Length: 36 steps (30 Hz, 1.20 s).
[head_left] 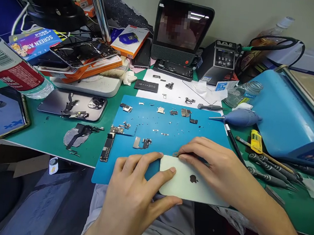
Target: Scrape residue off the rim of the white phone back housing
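A pale green phone back housing (pixel 179 181) with a dark apple logo lies face down at the near edge of the blue mat (pixel 170 120). My left hand (pixel 135 190) grips its left end, with the thumb on the back and fingers around the edge. My right hand (pixel 211 160) rests over its right part, thumb and forefinger pinched at the far edge. A small brownish bit shows at those fingertips, too hidden to name. Beyond the hands, a flex cable part (pixel 143 143), a logic board (pixel 107 147), a metal bracket (pixel 186 113) and several tiny screws lie on the mat.
At the left are a dark phone (pixel 2 114), a purple-grey phone back (pixel 52 102) and a tilted water bottle (pixel 16 67). Screwdrivers (pixel 269 166), a blue air blower (pixel 241 117) and a blue machine (pixel 283 112) stand right. Behind are a battery (pixel 146 85) and a screen device (pixel 182 30).
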Each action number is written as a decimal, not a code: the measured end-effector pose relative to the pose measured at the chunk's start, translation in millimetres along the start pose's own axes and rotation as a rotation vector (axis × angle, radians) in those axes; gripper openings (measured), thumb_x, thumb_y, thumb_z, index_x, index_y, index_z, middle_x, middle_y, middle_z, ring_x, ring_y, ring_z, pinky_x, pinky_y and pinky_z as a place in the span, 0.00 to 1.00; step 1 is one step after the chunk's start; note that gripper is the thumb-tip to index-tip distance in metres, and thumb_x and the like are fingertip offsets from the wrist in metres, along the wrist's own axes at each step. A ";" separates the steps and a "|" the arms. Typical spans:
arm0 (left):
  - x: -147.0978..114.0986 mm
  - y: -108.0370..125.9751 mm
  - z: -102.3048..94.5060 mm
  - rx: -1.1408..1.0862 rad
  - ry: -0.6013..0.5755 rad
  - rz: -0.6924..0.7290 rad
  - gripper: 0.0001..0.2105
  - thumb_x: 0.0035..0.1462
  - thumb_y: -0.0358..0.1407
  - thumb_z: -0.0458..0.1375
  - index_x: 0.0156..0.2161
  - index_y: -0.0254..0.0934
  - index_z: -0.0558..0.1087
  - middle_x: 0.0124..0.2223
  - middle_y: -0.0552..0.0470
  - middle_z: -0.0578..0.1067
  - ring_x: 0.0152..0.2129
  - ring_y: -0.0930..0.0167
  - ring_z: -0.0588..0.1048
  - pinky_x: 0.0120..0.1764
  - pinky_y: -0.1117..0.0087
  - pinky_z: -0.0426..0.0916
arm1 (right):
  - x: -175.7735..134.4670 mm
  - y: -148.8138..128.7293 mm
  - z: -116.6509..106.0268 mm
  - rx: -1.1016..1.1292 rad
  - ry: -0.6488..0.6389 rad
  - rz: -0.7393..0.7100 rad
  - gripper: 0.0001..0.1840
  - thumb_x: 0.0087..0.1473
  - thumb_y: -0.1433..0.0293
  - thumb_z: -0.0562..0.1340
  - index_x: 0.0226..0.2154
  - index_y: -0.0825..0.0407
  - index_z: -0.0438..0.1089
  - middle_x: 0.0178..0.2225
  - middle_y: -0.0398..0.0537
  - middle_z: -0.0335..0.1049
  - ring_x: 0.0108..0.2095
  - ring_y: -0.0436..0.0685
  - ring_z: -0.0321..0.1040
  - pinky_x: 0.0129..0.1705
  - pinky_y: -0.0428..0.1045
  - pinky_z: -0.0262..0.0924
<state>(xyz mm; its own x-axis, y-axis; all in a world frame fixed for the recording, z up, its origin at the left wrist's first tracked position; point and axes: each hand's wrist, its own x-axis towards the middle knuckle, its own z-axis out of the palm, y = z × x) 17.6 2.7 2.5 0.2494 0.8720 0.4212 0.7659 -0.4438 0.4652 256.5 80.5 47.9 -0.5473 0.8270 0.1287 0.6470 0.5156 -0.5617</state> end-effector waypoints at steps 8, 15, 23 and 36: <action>2.2 0.1 -2.6 0.013 0.010 0.003 0.16 0.73 0.57 0.62 0.55 0.54 0.84 0.59 0.55 0.84 0.52 0.64 0.75 0.51 0.60 0.63 | -4.6 5.8 -3.8 0.012 -0.012 0.030 0.11 0.80 0.62 0.61 0.45 0.43 0.79 0.45 0.37 0.78 0.45 0.48 0.76 0.47 0.45 0.67; 0.8 1.2 -2.2 0.012 0.000 -0.008 0.16 0.73 0.57 0.62 0.55 0.55 0.83 0.60 0.55 0.84 0.52 0.64 0.75 0.51 0.60 0.63 | -8.6 11.0 -8.4 0.017 -0.013 0.039 0.12 0.79 0.62 0.61 0.45 0.42 0.80 0.45 0.37 0.80 0.44 0.49 0.77 0.45 0.46 0.67; 0.3 0.4 -0.4 0.003 -0.005 -0.015 0.16 0.74 0.57 0.61 0.55 0.54 0.83 0.59 0.54 0.84 0.52 0.63 0.74 0.52 0.59 0.62 | -13.1 15.2 -12.9 0.028 -0.017 0.068 0.13 0.78 0.61 0.62 0.44 0.44 0.82 0.43 0.40 0.81 0.42 0.51 0.78 0.43 0.47 0.68; -0.9 -0.7 -4.4 -0.008 -0.142 -0.003 0.20 0.69 0.51 0.71 0.61 0.54 0.76 0.68 0.52 0.77 0.57 0.57 0.73 0.53 0.54 0.61 | -5.4 9.3 -23.3 0.111 -0.109 0.241 0.17 0.74 0.54 0.63 0.48 0.45 0.85 0.47 0.47 0.84 0.45 0.59 0.81 0.47 0.52 0.74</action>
<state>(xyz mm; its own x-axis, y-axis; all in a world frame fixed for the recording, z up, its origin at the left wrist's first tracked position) 14.1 1.3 5.2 0.3289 0.8936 0.3055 0.7625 -0.4421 0.4724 277.9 86.0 61.0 -0.4425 0.8907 -0.1041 0.7064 0.2746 -0.6524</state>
